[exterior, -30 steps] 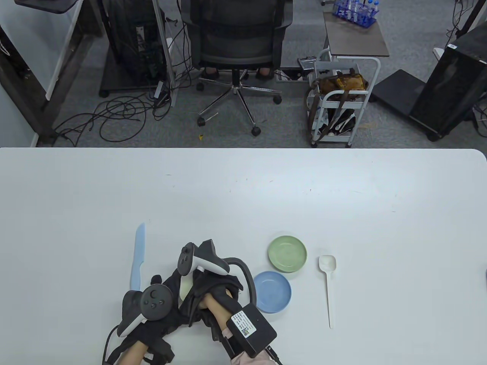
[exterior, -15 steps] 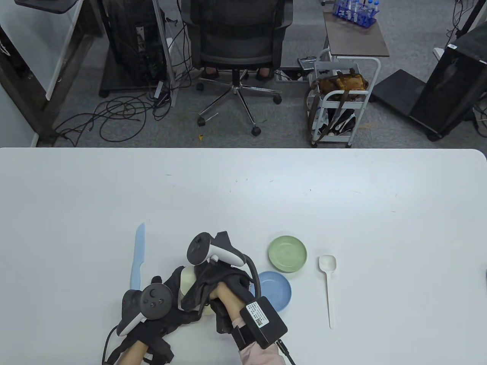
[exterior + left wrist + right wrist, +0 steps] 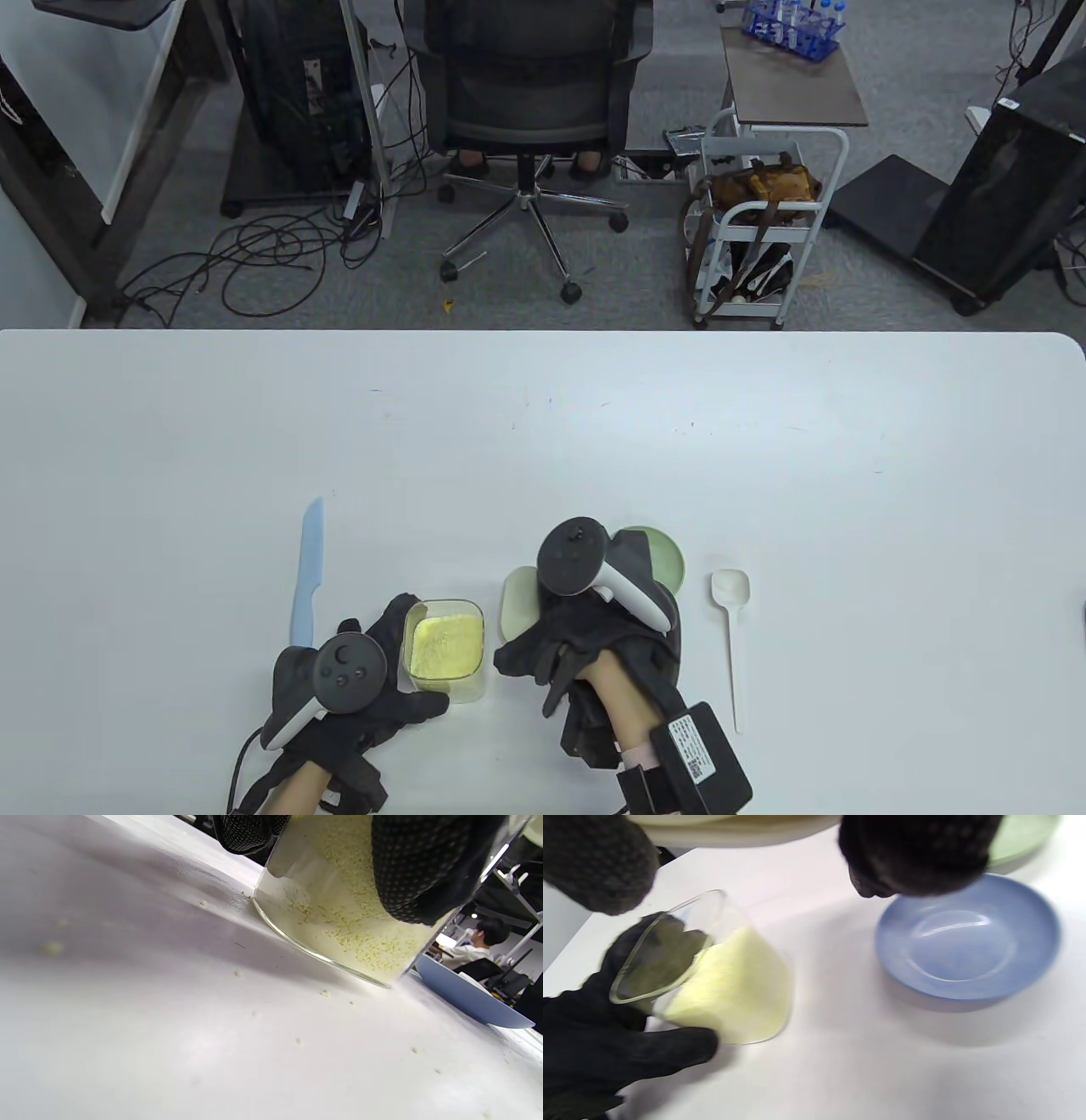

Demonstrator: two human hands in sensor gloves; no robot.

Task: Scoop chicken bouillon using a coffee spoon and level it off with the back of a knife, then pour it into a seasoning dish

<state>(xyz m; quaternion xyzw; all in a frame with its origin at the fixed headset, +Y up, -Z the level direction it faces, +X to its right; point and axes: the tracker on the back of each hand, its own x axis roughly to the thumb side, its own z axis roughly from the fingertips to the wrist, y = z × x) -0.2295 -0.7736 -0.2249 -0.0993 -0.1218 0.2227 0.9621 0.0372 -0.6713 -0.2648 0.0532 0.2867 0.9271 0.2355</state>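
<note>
**Lid off, jar tilted: mind the open bouillon**

Your left hand (image 3: 356, 679) wraps its thumb and fingers round the glass jar (image 3: 445, 649), which sits near the table's front edge, left of centre. In the right wrist view the jar leans over, its mouth tipped to one side and the chicken bouillon (image 3: 734, 984) banked up against the lower wall. Tip it further, or let that hand jolt, and the granules will pour onto the table (image 3: 543, 424). A few crumbs already lie on the surface beside the jar's base in the left wrist view.

Your right hand (image 3: 594, 628) holds the pale lid (image 3: 517, 601) pinched in its fingers, lifted above the dishes just right of the jar. Set it down carelessly and it may land in the blue dish (image 3: 967, 946) or knock the green dish (image 3: 666, 556). Put it on bare table instead.

Both dishes look empty. The jar is well filled with yellow granules.

The coffee spoon (image 3: 731, 628) lies untouched at the right, beyond the dishes, bowl pointing far. The light blue knife (image 3: 307, 573) lies to the left of the jar. Reaching for the spoon across the dishes could drag a sleeve or the tracker cable through them.
</note>
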